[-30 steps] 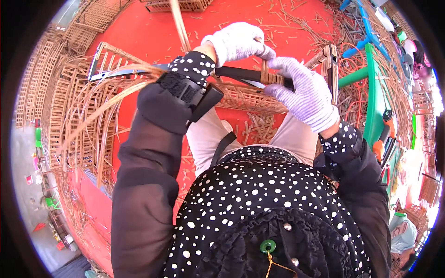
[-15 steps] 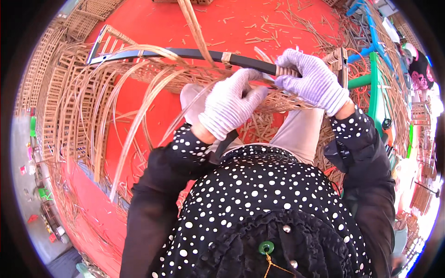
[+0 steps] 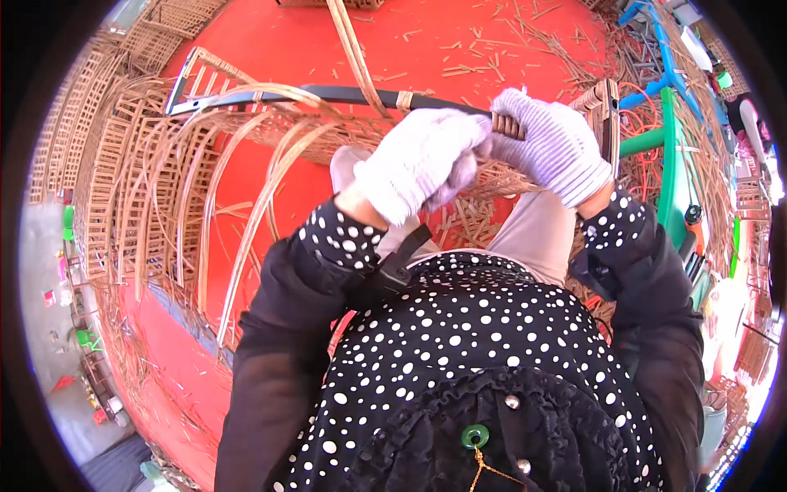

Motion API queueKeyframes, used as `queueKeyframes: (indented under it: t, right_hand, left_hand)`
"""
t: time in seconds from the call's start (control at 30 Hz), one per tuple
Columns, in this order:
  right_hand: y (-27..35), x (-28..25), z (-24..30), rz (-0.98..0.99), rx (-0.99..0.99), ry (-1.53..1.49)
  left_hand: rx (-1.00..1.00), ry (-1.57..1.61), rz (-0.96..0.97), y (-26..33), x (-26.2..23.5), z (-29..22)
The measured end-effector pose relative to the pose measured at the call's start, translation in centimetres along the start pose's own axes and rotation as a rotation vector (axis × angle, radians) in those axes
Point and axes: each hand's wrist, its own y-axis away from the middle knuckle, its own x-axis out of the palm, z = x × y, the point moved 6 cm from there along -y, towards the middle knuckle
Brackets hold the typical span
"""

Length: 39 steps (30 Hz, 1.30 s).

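1. Plainly, the work in hand is a woven cane frame (image 3: 270, 139), and it looks partly made: a lattice of thin strips curves off toward 9 o'clock, while many long strips (image 3: 246, 238) hang loose and unwoven, so a fair share seems left.
2. Across the frame's top edge lies a dark metal bar (image 3: 328, 94), running from 10 o'clock toward the hands near 1 o'clock, with a light cane binding (image 3: 403, 100) wrapped round it.
3. One pale cane strip (image 3: 352, 49) rises from the bar toward 12 o'clock and leaves the picture.
4. At about 12 o'clock from the chest, the left hand (image 3: 418, 168), in a white knit glove, has its grip closed round the near end of the bar, knuckles up, wrist bent inward.
5. Just beside it, touching, the right hand (image 3: 553, 148), gloved alike, has its grip folded over a ribbed brown handle end (image 3: 508, 125), fingers curled down.
6. Both forearms come up from the lower edge in dark spotted sleeves, elbows wide.
7. Beneath, the red floor (image 3: 459, 41) carries scattered cane offcuts; green and blue tubing (image 3: 668, 156) stands at 2 o'clock.
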Motion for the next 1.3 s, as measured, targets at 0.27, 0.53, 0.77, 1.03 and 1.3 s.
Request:
queueKeyframes:
  t: [0.27, 0.53, 0.77, 1.03, 1.3]
  right_hand:
    - [-0.6, 0.2, 0.4, 0.034, 0.119, 0.107]
    - [-0.1, 0.4, 0.2, -0.029, 0.146, 0.108]
    - [0.4, 0.3, 0.4, -0.159, 0.178, 0.074]
    - [0.2, -0.3, 0.5, -0.170, 0.260, 0.153]
    - [-1.5, -2.1, -1.2, -0.161, 0.111, 0.192]
  left_hand:
    - [0.561, -0.277, 0.057, -0.2, -3.6, -5.1]
    - [0.271, -0.663, 0.081, -5.4, -1.9, -3.8]
    - [0.145, -0.725, 0.222, -8.7, -2.3, -2.5]
    - [0.236, -0.766, 0.270, -9.5, -1.7, -3.3]
    - [0.470, -0.804, 0.257, -9.3, -0.1, -6.6]
